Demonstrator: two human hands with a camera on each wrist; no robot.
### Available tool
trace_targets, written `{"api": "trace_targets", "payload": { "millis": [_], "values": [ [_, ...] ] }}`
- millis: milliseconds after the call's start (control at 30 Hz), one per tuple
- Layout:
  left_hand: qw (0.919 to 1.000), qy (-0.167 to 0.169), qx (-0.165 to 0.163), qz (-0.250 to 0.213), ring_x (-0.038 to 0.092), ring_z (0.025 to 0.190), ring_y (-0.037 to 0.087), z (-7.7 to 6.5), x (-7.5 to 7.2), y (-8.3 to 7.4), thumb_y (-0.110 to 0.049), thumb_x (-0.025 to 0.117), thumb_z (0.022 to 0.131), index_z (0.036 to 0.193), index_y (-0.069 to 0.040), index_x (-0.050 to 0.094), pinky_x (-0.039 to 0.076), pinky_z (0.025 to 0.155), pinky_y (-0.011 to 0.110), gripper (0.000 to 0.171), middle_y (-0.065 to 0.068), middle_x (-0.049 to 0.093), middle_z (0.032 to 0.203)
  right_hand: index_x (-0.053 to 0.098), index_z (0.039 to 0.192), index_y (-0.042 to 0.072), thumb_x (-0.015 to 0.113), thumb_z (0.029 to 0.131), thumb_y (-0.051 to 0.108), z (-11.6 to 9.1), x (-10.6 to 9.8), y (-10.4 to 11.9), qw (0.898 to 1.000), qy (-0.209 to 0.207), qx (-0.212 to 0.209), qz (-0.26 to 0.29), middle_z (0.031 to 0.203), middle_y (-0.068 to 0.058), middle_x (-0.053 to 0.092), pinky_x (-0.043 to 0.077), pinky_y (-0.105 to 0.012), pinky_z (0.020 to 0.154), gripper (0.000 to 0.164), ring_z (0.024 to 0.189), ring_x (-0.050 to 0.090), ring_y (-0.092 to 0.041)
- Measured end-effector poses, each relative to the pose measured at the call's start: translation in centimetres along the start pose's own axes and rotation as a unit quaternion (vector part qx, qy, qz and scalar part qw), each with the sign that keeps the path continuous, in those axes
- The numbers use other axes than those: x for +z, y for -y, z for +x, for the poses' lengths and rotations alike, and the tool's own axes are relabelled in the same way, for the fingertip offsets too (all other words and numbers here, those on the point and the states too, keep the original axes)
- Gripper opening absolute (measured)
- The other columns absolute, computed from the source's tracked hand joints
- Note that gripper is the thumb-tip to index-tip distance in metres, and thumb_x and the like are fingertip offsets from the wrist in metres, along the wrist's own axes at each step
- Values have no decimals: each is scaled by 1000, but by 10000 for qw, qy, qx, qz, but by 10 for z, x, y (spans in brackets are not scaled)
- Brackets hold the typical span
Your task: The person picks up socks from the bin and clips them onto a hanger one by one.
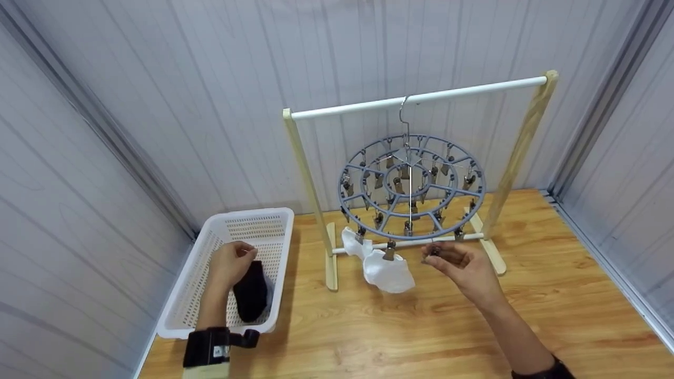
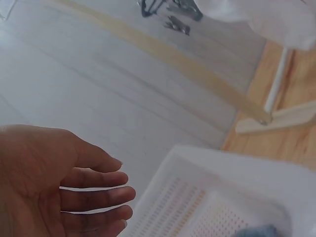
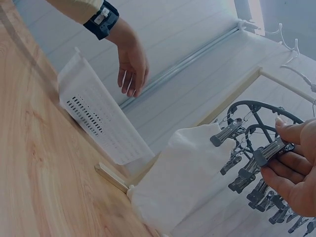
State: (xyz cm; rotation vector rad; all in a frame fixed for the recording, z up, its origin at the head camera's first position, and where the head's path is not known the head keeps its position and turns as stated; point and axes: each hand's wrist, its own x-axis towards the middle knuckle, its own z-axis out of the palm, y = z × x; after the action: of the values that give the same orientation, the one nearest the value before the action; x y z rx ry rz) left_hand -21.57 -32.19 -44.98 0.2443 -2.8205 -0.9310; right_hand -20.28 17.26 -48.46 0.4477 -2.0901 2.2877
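Note:
My right hand is at the front right rim of a round grey-blue clip hanger. It pinches one of the hanger's metal clips between thumb and fingers. To its left, white socks hang from the rim by clips. My left hand hovers over a white slotted basket, with its fingers loosely bent and nothing held, as the left wrist view shows. Below it in the basket lies a black sock, beside a grey-blue cloth mostly hidden in the head view.
The hanger hooks over the white bar of a stand with pale wooden posts and feet. More metal clips dangle around its rings. Panelled walls enclose the wooden tabletop at the back and both sides.

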Motion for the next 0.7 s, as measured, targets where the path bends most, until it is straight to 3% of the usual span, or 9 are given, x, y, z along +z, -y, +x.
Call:
{"api": "trace_targets", "payload": {
  "millis": [233,533,700],
  "values": [
    [9981,194,-274,510,70,92,39,19,-2,21,-19,68,96,102,2,76,54,84,56,24,20,76,98,69,126,-11,74,98,0,0,0,-2,10000,-18,-26,-44,121,-25,73,59,-36,95,31,105,76,-25],
    [9917,546,-377,1105,67,102,51,35,-1,33,-16,63,92,105,8,73,54,91,61,29,32,71,108,67,126,-14,74,97,0,1,-1,-2,9998,44,-156,-110,117,-19,76,60,-36,93,33,103,77,-24],
    [9893,859,-567,1031,67,97,46,42,3,40,-18,64,92,104,10,71,55,90,58,32,29,70,105,67,126,-14,75,97,0,1,-1,-2,9999,26,-124,-110,117,-16,76,59,-39,95,33,103,77,-24]
  ]
}}
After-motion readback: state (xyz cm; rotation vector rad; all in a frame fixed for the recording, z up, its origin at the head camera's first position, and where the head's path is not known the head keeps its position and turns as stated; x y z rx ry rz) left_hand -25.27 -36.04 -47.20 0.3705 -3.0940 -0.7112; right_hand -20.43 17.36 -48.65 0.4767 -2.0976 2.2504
